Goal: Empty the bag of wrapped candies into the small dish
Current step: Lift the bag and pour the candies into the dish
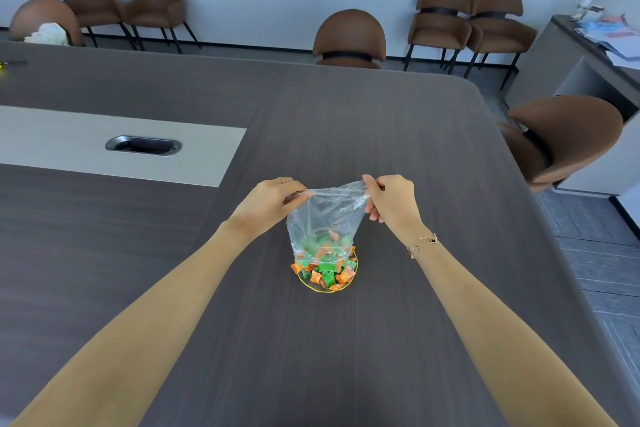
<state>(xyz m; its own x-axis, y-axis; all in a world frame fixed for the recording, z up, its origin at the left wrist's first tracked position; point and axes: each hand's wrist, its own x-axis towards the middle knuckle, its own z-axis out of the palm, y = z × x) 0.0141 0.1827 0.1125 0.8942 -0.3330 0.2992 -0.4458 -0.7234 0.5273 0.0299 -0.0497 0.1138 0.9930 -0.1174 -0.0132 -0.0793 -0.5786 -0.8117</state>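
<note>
Both my forearms reach over the surface [381,149], left fingers [294,197] and right fingers [372,208] pinching the bag [325,218], candies [325,276] spilling into the dish [323,290] below them.

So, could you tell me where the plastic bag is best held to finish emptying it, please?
Probably by its closed upper corners, from either side, as the left hand and right hand do: the bag hangs mouth-down over the dish, candies spilling out.
</note>
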